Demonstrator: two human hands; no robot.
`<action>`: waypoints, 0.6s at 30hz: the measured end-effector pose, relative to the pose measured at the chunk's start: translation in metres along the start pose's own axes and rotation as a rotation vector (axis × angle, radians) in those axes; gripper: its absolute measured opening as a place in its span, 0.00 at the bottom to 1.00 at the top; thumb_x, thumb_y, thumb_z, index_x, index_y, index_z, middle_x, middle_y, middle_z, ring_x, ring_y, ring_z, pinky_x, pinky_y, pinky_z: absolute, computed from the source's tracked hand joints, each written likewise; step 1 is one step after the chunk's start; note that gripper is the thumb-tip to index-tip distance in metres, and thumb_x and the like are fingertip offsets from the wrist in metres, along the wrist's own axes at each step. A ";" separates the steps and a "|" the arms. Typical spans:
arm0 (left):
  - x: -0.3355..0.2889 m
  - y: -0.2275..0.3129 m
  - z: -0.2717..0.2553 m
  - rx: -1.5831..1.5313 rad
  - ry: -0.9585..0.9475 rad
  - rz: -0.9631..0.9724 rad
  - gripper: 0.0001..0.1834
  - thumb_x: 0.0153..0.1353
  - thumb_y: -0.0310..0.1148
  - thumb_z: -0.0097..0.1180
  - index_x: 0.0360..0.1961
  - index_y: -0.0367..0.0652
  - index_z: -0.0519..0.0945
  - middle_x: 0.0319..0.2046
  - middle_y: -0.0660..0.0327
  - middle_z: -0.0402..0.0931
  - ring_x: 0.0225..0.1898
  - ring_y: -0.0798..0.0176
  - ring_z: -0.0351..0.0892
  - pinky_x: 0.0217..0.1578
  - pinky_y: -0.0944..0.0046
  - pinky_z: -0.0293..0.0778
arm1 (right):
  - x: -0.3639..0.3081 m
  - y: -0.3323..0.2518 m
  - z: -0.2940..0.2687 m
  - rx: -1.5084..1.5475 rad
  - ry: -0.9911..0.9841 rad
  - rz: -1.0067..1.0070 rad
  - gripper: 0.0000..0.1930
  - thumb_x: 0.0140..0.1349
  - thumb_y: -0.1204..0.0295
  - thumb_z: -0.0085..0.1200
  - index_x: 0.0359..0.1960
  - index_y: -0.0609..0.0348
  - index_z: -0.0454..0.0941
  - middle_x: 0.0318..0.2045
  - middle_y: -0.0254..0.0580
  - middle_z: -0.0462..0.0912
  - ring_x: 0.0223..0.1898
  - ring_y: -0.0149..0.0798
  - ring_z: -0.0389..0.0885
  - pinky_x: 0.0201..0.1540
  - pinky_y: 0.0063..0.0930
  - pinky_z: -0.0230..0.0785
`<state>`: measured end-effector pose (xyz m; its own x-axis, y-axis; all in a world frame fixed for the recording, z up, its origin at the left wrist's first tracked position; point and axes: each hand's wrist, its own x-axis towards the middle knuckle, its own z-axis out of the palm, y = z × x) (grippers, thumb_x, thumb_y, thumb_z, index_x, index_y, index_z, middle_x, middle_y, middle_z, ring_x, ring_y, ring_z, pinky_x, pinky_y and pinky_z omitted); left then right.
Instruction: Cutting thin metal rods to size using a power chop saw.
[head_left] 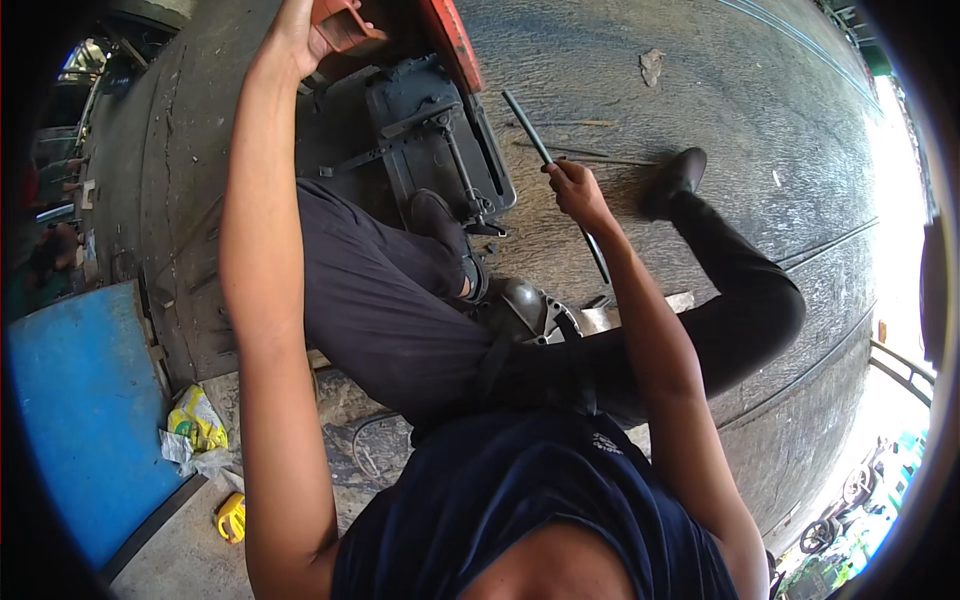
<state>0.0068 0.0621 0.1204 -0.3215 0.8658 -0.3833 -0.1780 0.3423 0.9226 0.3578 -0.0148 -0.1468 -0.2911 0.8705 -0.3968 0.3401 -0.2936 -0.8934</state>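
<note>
A cut-off saw with a dark base plate [480,165] and a screw clamp [455,160] sits on the floor ahead of me. At the top edge, my left hand [300,45] is closed round a red part [345,30] at the saw's far end. That part is cut off by the frame, so its full shape is hidden. My right hand [578,195], to the right of the base, grips a thin metal rod [527,125] near its middle. The rod slants, its grey upper end toward the saw and its darker lower end by my forearm.
Thin rods [610,158] lie on the floor beyond my right hand. A grey domed metal piece [525,305] rests between my legs. To the left are a blue panel [85,420], a yellow packet [200,420] and a yellow tape measure [231,517]. Motorcycles [840,515] stand far right.
</note>
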 end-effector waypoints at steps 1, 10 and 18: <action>-0.001 -0.001 0.000 0.004 0.012 -0.010 0.31 0.50 0.55 0.63 0.48 0.44 0.74 0.34 0.57 0.68 0.32 0.58 0.73 0.34 0.48 0.80 | -0.001 0.000 0.001 0.017 -0.028 -0.032 0.18 0.69 0.60 0.52 0.38 0.65 0.81 0.18 0.35 0.74 0.19 0.28 0.73 0.24 0.31 0.66; -0.011 0.004 0.003 0.042 0.017 0.084 0.31 0.54 0.56 0.61 0.47 0.41 0.76 0.29 0.56 0.74 0.21 0.62 0.76 0.33 0.57 0.82 | -0.012 -0.006 0.019 -0.166 -0.013 -0.117 0.17 0.68 0.61 0.48 0.41 0.64 0.81 0.26 0.58 0.80 0.33 0.58 0.81 0.40 0.44 0.70; -0.018 0.007 0.013 0.034 0.018 0.089 0.26 0.58 0.54 0.57 0.41 0.40 0.78 0.25 0.56 0.78 0.20 0.61 0.79 0.31 0.58 0.81 | -0.002 -0.015 0.022 -0.176 0.000 -0.150 0.17 0.67 0.62 0.52 0.43 0.66 0.82 0.26 0.63 0.80 0.33 0.61 0.82 0.38 0.45 0.71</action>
<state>0.0236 0.0536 0.1342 -0.3514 0.8868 -0.3000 -0.1165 0.2766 0.9539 0.3336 -0.0209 -0.1377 -0.3504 0.8990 -0.2627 0.4437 -0.0877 -0.8919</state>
